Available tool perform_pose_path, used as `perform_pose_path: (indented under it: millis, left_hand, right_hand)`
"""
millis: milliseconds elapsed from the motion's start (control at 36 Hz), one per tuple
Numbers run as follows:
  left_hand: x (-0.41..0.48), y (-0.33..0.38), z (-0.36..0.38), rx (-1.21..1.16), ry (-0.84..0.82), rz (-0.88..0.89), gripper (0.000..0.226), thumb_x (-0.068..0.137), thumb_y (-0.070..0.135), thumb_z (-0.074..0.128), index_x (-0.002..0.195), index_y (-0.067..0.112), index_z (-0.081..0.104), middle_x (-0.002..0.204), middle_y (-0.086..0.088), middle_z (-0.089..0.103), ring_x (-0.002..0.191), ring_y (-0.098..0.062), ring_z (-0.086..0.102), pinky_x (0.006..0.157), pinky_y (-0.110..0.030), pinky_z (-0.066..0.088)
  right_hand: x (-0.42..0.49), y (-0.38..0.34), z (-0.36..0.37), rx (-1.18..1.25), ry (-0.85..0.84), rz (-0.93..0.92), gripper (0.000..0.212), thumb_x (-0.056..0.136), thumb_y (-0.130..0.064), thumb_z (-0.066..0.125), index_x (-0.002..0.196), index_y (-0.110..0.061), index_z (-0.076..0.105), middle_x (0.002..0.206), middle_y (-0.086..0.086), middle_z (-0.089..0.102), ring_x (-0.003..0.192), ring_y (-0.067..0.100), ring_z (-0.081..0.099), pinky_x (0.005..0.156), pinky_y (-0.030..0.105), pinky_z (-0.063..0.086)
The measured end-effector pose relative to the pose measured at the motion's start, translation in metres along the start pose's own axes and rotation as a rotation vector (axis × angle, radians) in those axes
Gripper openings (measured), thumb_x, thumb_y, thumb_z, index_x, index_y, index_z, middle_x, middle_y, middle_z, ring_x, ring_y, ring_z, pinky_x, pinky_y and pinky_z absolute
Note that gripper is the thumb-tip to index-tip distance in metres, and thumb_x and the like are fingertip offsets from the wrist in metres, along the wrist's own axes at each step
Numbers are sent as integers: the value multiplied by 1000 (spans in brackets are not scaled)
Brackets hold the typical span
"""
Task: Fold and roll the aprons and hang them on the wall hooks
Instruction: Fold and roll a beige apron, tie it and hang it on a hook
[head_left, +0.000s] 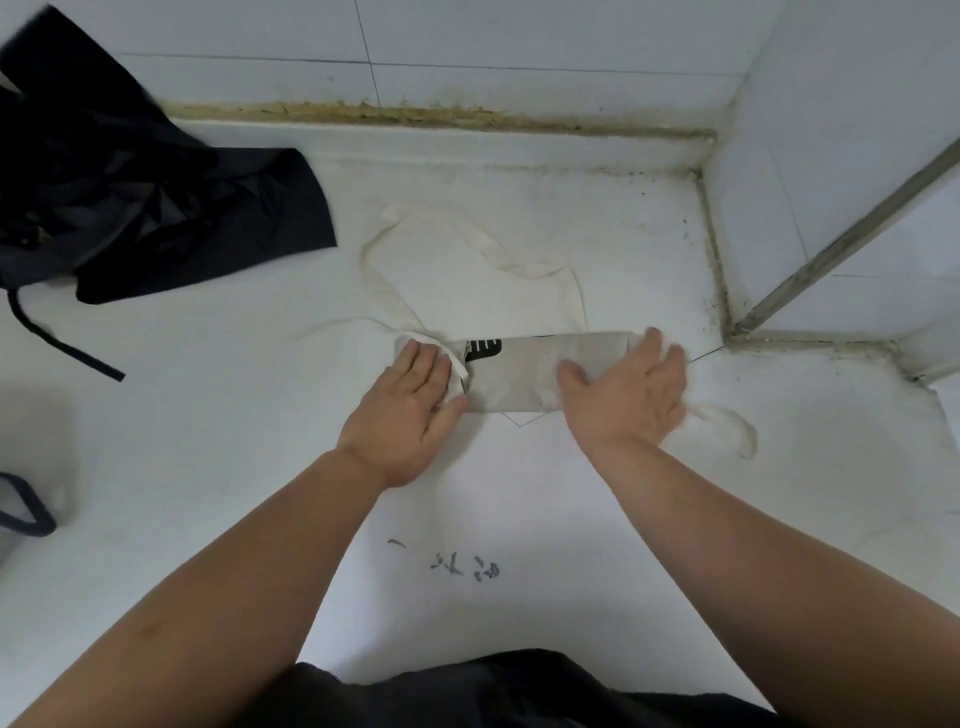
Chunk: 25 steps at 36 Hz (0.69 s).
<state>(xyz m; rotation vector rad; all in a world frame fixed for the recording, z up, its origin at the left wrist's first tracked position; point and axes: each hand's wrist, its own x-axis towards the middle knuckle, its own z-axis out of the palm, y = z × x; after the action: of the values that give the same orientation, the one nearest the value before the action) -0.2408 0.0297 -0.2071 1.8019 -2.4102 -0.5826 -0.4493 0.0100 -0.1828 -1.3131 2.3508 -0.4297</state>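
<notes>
A beige apron (519, 376) lies folded into a narrow horizontal band on the white surface, a black print showing near its left end. My left hand (405, 410) rests flat on the band's left end, fingers straight over a crumpled bit of cloth. My right hand (628, 392) presses flat on the right end. The apron's cream straps (467, 244) loop loosely behind the band, and another strap (727, 421) trails to the right. A dark navy apron (156, 182) lies crumpled at the back left.
White tiled walls (519, 41) close the back and the right, with a stained seam along the base. A metal frame edge (841, 244) runs diagonally at the right. A navy strap (57, 338) trails at the left. Dark handwriting (462, 564) marks the surface near me.
</notes>
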Motion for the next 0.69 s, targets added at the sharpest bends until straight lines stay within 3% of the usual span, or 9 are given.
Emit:
perform_pose_path:
  millis: [83,139,194,250,306,444,528,639,694]
  left_hand:
    - [6,3,-3,-138,-44,-91,53,104,36,14,151,12,22,161,1,8,148,-15,-7,120,-30,-6]
    - [10,-2,-1,-212,-14,-103,55,102,37,17,142,10,43,155,-1,30,146,-23,12,119,-44,13]
    - [13,-6,1,-243,88,-32,52,94,41,21,107,10,61,115,1,54,116,-24,38,101,-52,35]
    - [13,-6,3,-228,176,-31,35,89,37,30,90,13,56,93,9,45,98,-15,37,88,-50,42]
    - [12,-4,4,-218,211,-33,35,86,36,34,93,10,57,95,8,47,100,-17,40,87,-47,44]
    - [13,-6,9,-204,206,-35,43,84,35,35,103,4,59,109,-7,56,106,-19,41,85,-43,46]
    - [14,-8,12,-182,192,-65,38,85,36,34,106,13,55,114,-6,54,102,-27,47,85,-42,47]
    - [14,-5,13,-123,194,-66,33,94,35,39,114,16,58,124,-7,52,115,-32,47,97,-46,40]
    - [13,1,13,-55,196,-93,31,99,28,43,124,14,56,136,-7,46,136,-28,32,113,-49,16]
  right_hand:
    - [-3,-9,0,351,21,335,94,82,-36,66,148,-10,4,153,15,7,137,32,23,109,40,23]
    - [2,-13,0,587,39,478,92,81,-28,68,147,-9,7,148,14,15,127,32,35,102,35,33]
    - [7,-12,-3,773,7,618,83,82,-27,68,144,-6,18,145,13,27,117,25,44,92,30,37]
    - [10,-8,-8,845,-87,654,69,83,-29,69,136,-2,35,134,16,48,96,20,49,82,30,40]
    - [12,-5,-10,860,-154,634,60,82,-33,70,128,-1,47,120,14,59,83,17,49,72,27,41]
    - [16,-18,-11,1006,-276,603,25,84,-24,69,77,-13,48,75,0,51,65,16,50,58,22,43]
    - [16,-20,-3,858,-132,457,15,84,-11,65,93,-6,54,80,3,55,72,19,53,59,23,40]
    - [8,-13,15,241,18,-221,29,82,4,56,111,0,57,105,12,57,92,29,54,70,27,33]
    - [6,-15,21,-55,76,-517,35,67,12,63,100,1,62,97,17,60,76,34,60,57,32,36]
